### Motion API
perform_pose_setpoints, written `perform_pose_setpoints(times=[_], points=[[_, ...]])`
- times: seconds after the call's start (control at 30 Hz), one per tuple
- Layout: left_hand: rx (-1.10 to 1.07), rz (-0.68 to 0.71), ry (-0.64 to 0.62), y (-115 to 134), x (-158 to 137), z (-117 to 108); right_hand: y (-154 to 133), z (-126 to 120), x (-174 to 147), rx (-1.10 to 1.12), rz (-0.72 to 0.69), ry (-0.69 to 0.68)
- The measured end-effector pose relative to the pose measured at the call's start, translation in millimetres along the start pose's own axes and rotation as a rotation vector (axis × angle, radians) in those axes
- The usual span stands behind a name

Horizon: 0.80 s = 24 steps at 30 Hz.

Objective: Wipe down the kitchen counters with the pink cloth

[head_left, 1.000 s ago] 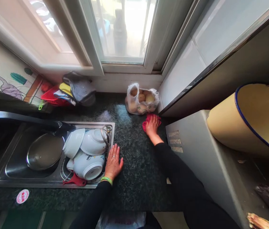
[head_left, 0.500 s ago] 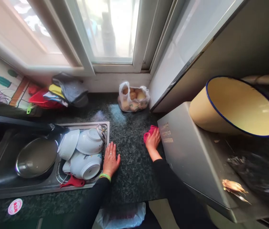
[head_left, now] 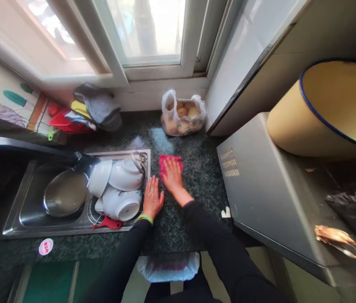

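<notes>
Cloth (head_left: 164, 160) lies on the bench (head_left: 199, 193) under the right hand (head_left: 172, 179), which is open, palm down, fingers stretched over it rather than curled round it. The left hand (head_left: 153, 201) is open too, flat and holding nothing, near the right hand on its left side, by the edge of the sink (head_left: 67, 232). Wiping the bench looks to be the step in hand. The next stroke calls for even pressure through the right palm, clear of the plastic bag (head_left: 182, 126) beyond its fingertips and the bowls (head_left: 124, 202) left of the left hand.
</notes>
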<state>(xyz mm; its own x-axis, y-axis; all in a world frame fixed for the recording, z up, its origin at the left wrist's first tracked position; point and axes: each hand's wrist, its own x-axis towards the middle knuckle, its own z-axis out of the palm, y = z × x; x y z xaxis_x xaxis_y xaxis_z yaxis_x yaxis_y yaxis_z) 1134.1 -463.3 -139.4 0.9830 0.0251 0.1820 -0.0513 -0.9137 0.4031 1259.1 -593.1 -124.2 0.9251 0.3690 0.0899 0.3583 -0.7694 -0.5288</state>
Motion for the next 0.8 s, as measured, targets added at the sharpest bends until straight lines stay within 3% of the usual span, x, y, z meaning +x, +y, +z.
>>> perform_pose_setpoints(times=[0.1,0.17,0.23,0.3,0.4,0.47,0.53,0.6,0.67,0.73,0.8], points=[[-0.012,0.013,0.015,-1.8,1.8,0.5,1.6,4.1,-92.3,0.022,-0.096,-0.022],[-0.021,0.014,0.017,-2.1,2.4,0.5,20.3,-1.9,-148.5,-0.006,-0.008,0.04],[-0.028,0.012,0.011,-1.8,2.1,0.4,42.2,-12.4,-168.0,-0.051,0.091,0.092],[-0.027,0.009,0.004,-1.5,1.2,0.3,60.1,-25.3,-134.2,-0.088,0.153,0.105],[-0.007,0.009,-0.004,-1.5,-0.2,1.2,68.2,-40.0,-15.0,-0.09,0.221,0.073],[0.009,0.008,-0.009,-1.7,-0.5,1.8,56.6,-41.1,50.9,-0.058,0.293,0.099],[0.011,0.0,-0.015,-1.9,-0.1,1.6,34.8,-34.8,60.4,-0.011,0.274,0.129],[0.001,-0.009,-0.024,-1.5,1.0,0.2,11.9,-23.5,6.1,0.046,0.095,0.075],[-0.014,-0.012,-0.034,-0.5,2.6,-1.7,-1.6,-12.2,-84.3,0.081,-0.08,-0.006],[-0.024,-0.012,-0.037,0.9,4.1,-3.5,1.5,-9.2,-164.7,0.07,-0.028,-0.007],[-0.035,-0.016,-0.037,2.1,5.2,-4.6,21.7,-20.3,-194.9,0.024,0.087,0.013]])
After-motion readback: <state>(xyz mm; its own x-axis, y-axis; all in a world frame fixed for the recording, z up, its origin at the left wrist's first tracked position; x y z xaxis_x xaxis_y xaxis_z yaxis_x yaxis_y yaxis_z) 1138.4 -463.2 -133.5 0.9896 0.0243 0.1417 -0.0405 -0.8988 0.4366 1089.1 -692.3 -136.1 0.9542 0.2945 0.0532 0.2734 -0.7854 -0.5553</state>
